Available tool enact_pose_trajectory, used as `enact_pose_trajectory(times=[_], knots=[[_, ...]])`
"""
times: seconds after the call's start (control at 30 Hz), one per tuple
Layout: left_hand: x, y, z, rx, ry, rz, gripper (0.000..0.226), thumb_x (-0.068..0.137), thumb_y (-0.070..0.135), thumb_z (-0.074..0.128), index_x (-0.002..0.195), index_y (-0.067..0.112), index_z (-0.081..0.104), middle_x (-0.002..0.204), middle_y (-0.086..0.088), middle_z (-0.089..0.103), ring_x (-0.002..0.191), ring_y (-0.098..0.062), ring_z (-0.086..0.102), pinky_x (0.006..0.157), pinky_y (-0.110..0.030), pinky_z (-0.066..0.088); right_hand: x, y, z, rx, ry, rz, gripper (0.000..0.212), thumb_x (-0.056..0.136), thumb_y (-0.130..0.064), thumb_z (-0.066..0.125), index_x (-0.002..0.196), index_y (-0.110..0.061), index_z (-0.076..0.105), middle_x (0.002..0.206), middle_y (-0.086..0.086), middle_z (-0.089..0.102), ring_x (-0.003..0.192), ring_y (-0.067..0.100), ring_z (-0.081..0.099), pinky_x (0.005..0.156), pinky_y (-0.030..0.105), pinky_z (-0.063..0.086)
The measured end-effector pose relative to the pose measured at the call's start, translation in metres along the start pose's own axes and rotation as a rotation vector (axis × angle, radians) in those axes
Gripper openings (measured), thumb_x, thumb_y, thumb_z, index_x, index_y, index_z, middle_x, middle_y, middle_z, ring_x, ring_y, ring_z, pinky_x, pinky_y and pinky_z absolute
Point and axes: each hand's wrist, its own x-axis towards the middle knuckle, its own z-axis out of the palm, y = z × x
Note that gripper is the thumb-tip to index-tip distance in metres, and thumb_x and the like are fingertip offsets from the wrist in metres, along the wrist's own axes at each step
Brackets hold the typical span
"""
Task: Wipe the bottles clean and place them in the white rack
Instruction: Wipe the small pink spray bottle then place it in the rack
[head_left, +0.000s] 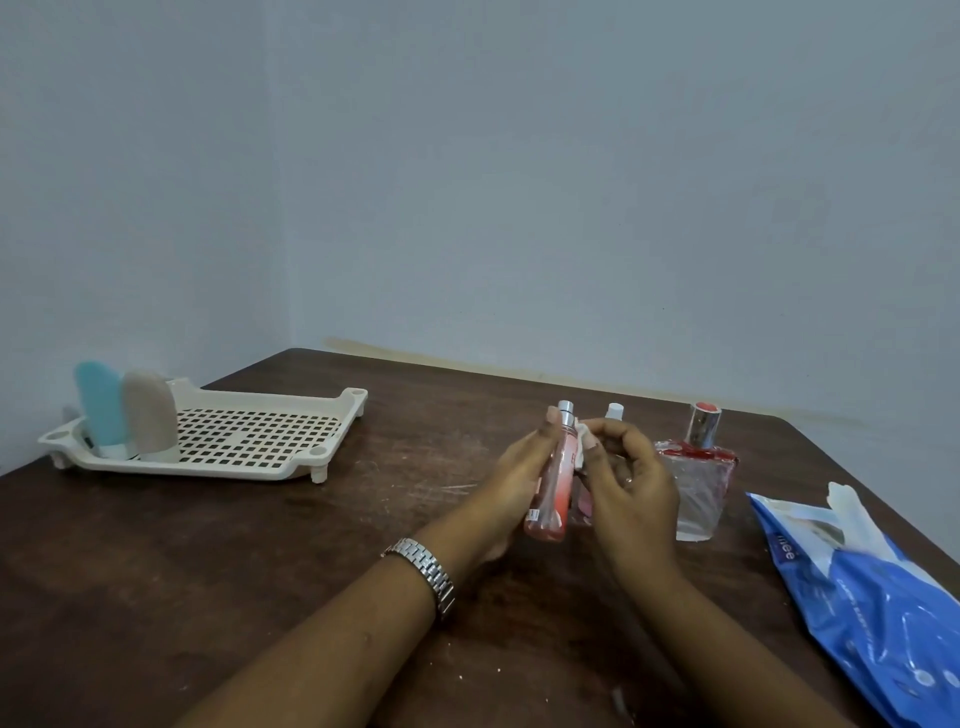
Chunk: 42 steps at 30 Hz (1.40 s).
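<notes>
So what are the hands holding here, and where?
Left hand grips the pink bottle by its body; right hand pinches a white wipe near its neck.

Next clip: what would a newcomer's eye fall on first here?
First, the hands at centre: the left hand holds a slim pink bottle upright while the right hand pinches a white wipe against its upper part. Next, the white rack at the far left of the dark table, with a blue bottle and a beige bottle standing in its left end. A bright blue packet lies at the right edge.
</notes>
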Motion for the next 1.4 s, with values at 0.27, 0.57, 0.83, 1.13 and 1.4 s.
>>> enact_pose_trajectory(times=[0.27, 0.57, 0.83, 1.13, 1.4], knots=[[0.004, 0.001, -0.008, -0.029, 0.206, -0.009, 0.07, 0.091, 0.064, 0.018, 0.11, 0.02, 0.068, 0.102, -0.009, 0.073, 0.091, -0.019, 0.071, 0.077, -0.033, 0.058, -0.006, 0.001, 0.003, -0.303, -0.193, -0.286, 0.021, 0.083, -0.005, 0.067, 0.094, -0.022, 0.072, 0.093, -0.009, 0.063, 0.089, -0.001, 0.058, 0.07, 0.007, 0.045], [0.004, 0.004, -0.007, -0.072, 0.13, -0.036, 0.095, 0.072, 0.077, -0.001, 0.112, 0.023, 0.066, 0.104, -0.006, 0.072, 0.093, -0.017, 0.07, 0.075, -0.031, 0.057, -0.004, 0.001, 0.003, -0.436, -0.273, -0.357, 0.018, 0.081, -0.011, 0.07, 0.096, -0.02, 0.074, 0.091, -0.019, 0.053, 0.091, -0.003, 0.052, 0.07, 0.004, 0.041], [0.004, -0.007, -0.003, 0.017, 0.102, 0.083, 0.106, 0.038, 0.103, 0.023, 0.109, 0.035, 0.064, 0.102, 0.003, 0.074, 0.097, -0.012, 0.07, 0.082, -0.031, 0.057, 0.004, 0.01, 0.003, -0.408, -0.055, -0.277, 0.018, 0.087, -0.017, 0.064, 0.103, -0.021, 0.071, 0.091, -0.013, 0.058, 0.088, -0.01, 0.054, 0.069, 0.003, 0.041], [0.006, -0.006, -0.003, 0.0, 0.096, 0.074, 0.12, 0.034, 0.105, 0.024, 0.116, 0.027, 0.064, 0.1, 0.005, 0.074, 0.091, -0.011, 0.071, 0.071, -0.024, 0.057, 0.003, 0.008, 0.002, 0.0, -0.082, 0.136, 0.009, 0.09, -0.016, 0.059, 0.094, -0.02, 0.065, 0.088, -0.001, 0.07, 0.069, 0.003, 0.062, 0.054, 0.011, 0.046], [0.007, 0.0, -0.009, -0.055, 0.215, 0.07, 0.076, 0.074, 0.075, 0.018, 0.109, 0.027, 0.065, 0.1, -0.006, 0.069, 0.095, -0.024, 0.067, 0.086, -0.044, 0.055, -0.011, 0.005, 0.007, -0.094, -0.19, -0.07, 0.015, 0.086, -0.006, 0.062, 0.092, -0.02, 0.066, 0.086, -0.006, 0.067, 0.08, 0.002, 0.063, 0.067, 0.012, 0.049]])
